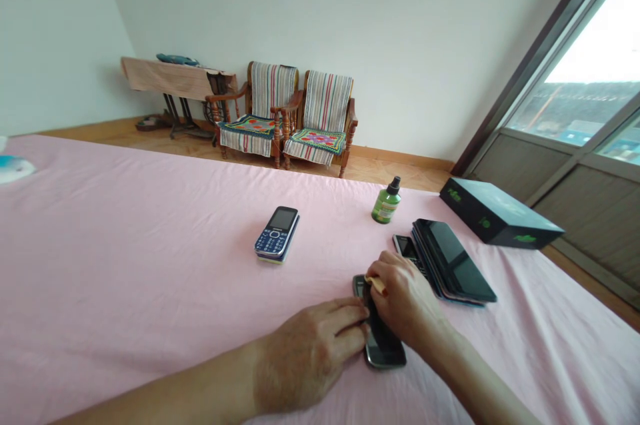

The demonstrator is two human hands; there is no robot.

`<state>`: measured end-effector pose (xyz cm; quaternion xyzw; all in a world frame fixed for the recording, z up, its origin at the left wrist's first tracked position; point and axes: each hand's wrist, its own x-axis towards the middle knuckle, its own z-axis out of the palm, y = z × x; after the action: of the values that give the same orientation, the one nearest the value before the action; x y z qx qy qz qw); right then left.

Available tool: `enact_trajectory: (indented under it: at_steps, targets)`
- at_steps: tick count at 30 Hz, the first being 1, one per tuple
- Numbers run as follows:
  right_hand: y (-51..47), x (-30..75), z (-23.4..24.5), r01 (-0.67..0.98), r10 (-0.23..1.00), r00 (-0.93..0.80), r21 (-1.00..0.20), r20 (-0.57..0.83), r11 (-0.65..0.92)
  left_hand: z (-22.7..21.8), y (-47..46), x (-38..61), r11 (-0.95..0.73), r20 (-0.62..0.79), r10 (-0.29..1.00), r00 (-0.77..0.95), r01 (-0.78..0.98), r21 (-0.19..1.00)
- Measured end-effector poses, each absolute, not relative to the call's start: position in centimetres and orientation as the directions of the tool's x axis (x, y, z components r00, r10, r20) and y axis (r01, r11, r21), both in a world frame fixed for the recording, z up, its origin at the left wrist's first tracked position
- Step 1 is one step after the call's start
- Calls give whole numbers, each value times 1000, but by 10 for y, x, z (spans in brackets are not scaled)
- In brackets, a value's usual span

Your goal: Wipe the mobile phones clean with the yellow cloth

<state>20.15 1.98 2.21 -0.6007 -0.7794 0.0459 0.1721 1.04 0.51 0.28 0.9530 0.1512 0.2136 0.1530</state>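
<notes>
A dark phone lies flat on the pink cloth in front of me. My left hand rests on its left side, fingers stretched out and pressing its edge. My right hand is closed over the phone's upper end, pinching a small orange-tan thing I cannot make out against it.
A blue keypad phone lies to the upper left. A stack of dark phones or tablets sits right of my hands, with a green spray bottle and a black box behind. Two striped chairs stand by the wall.
</notes>
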Motion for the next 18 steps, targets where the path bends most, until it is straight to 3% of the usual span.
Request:
enact_trajectory:
  at_steps: [4, 10, 15, 18]
  targets:
    - [20, 200, 21, 890, 938, -279, -311, 208, 334, 4, 4, 11, -899, 341, 379, 860, 254, 358]
    - [19, 212, 21, 905, 953, -195, -331, 232, 266, 5, 4, 11, -907, 341, 355, 870, 232, 352]
    - [18, 203, 19, 786, 909, -340, -458, 240, 415, 6, 4, 12, -907, 323, 366, 873, 257, 332]
    - [20, 209, 15, 739, 909, -323, -529, 266, 417, 5, 4, 10, -910, 356, 363, 861, 245, 336]
